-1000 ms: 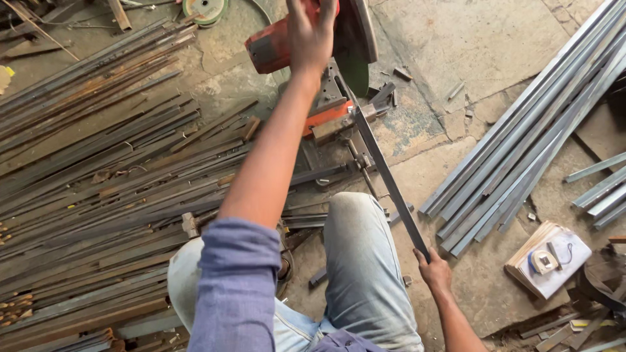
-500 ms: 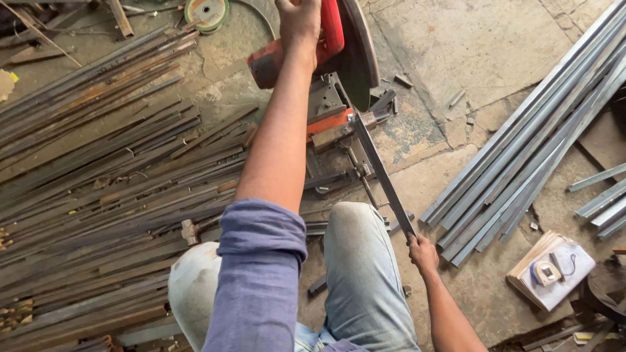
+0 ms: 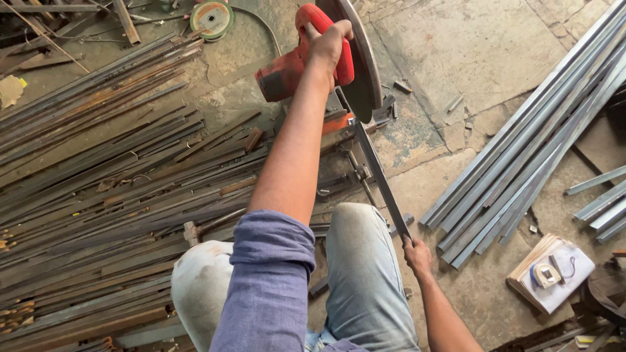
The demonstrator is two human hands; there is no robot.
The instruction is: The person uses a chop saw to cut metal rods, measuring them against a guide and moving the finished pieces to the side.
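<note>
Both hands are busy from the head view: my left hand has its fingers curled tight around the red handle of the chop saw, whose grey disc guard stands just right of my knuckles, raised over the floor. My right hand is closed around the near end of a long flat steel bar, which runs from beside my knee up under the blade. Rusty rods lie piled left, grey steel lengths stacked right.
</note>
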